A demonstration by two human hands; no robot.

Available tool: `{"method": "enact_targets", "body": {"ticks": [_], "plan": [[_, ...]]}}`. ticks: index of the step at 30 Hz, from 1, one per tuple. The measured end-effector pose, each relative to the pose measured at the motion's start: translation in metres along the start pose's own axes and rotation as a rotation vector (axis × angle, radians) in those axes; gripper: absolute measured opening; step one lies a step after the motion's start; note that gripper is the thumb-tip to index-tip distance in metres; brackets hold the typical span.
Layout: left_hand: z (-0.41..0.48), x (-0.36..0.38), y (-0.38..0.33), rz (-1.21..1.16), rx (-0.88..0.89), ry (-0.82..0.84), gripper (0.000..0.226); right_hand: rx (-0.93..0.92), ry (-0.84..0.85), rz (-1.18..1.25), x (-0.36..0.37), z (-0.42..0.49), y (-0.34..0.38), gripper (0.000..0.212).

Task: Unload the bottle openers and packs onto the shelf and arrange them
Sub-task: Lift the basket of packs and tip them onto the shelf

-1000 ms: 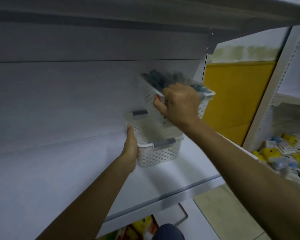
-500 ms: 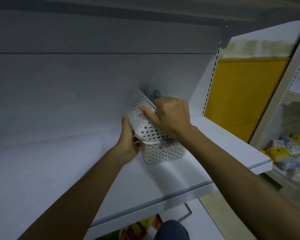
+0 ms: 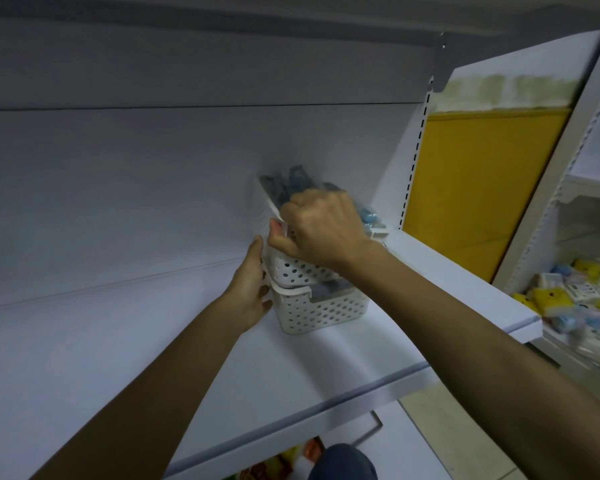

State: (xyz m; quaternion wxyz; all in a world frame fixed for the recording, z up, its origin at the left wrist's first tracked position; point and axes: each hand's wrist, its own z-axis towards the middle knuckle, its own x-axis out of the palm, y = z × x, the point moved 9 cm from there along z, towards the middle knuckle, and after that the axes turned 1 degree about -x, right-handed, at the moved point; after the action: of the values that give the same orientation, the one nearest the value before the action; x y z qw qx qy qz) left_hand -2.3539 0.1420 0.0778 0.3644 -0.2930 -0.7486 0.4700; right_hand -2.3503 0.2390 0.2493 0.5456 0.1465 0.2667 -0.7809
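Right hand [image 3: 323, 230] clenched over the rim of the upper basket [image 3: 298, 271], which is tilted and sits in the lower basket [image 3: 323, 311] on the shelf [image 3: 187, 341]. Left hand [image 3: 250, 292] flat against the baskets' left side, fingers straight. Bottle openers [image 3: 291, 185] (dark, blurred) and blue packs [image 3: 369, 216] lie inside the upper basket.
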Motion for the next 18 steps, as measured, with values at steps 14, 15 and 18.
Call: {"method": "enact_targets", "body": {"ticks": [14,15,18], "plan": [[-0.003,0.024,0.0,-0.003,-0.032,0.147,0.055,0.201,0.142,0.198,0.021,-0.046,-0.013,0.048],[-0.004,0.024,0.002,0.037,-0.031,0.124,0.042,0.305,0.105,0.204,0.019,-0.052,-0.03,0.048],[-0.003,0.017,0.007,0.091,-0.064,-0.031,0.02,0.673,0.01,0.261,0.017,-0.08,-0.097,0.048]]}}
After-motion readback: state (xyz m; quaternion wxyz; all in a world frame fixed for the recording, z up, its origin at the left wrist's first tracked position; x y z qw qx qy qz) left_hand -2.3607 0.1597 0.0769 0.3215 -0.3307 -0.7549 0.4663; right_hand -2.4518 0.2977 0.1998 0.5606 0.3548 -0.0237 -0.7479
